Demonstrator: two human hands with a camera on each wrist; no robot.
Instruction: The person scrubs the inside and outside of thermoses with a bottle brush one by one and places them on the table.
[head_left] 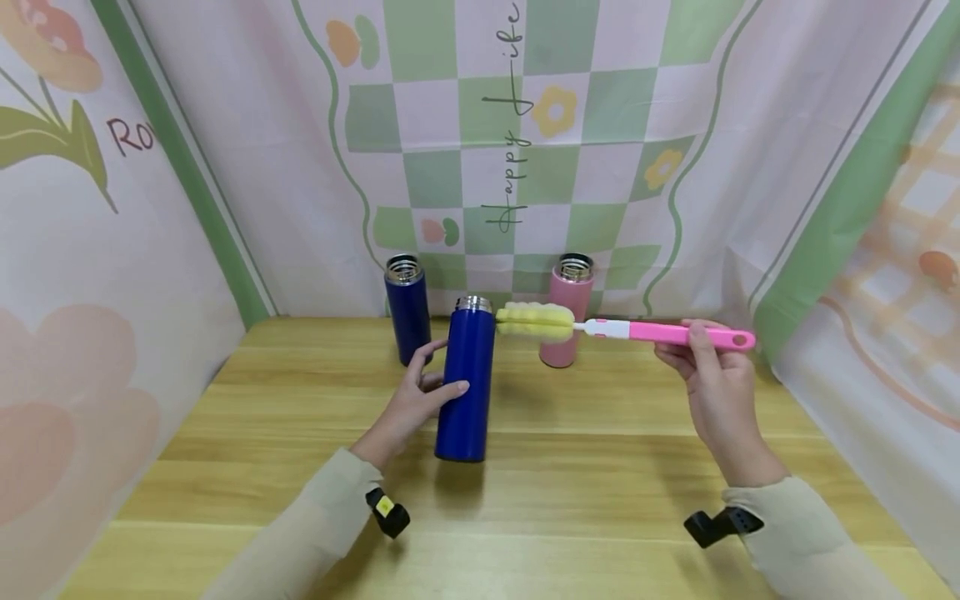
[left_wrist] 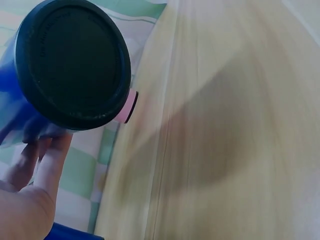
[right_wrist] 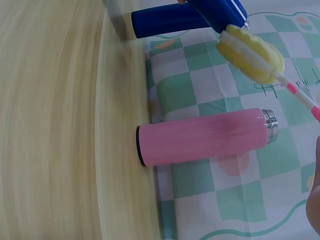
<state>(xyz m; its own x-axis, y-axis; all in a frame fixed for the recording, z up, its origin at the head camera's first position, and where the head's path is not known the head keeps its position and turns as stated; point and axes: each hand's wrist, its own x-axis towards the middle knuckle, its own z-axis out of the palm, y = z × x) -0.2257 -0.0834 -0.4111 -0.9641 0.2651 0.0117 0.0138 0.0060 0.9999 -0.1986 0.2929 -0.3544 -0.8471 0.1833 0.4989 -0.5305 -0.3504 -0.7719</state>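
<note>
My left hand (head_left: 412,400) grips a bright blue metal bottle (head_left: 467,392), thumb on its near side. The bottle is held above the table, tilted slightly to the right, its lidless steel mouth upward; the left wrist view shows its black base (left_wrist: 75,65). My right hand (head_left: 722,392) holds the pink handle of a bottle brush (head_left: 536,322). The brush lies nearly level, its yellow sponge head pointing left beside the bottle's neck, outside the mouth. Whether sponge and bottle touch, I cannot tell. In the right wrist view, the sponge (right_wrist: 252,54) is next to the bottle's upper end.
Behind my left hand a darker blue bottle (head_left: 408,312) stands lidless at the table's back. A pink bottle (head_left: 572,292), also lidless, stands behind the brush. The wooden table (head_left: 585,500) meets a green-and-white checked cloth (head_left: 495,175) at its back edge.
</note>
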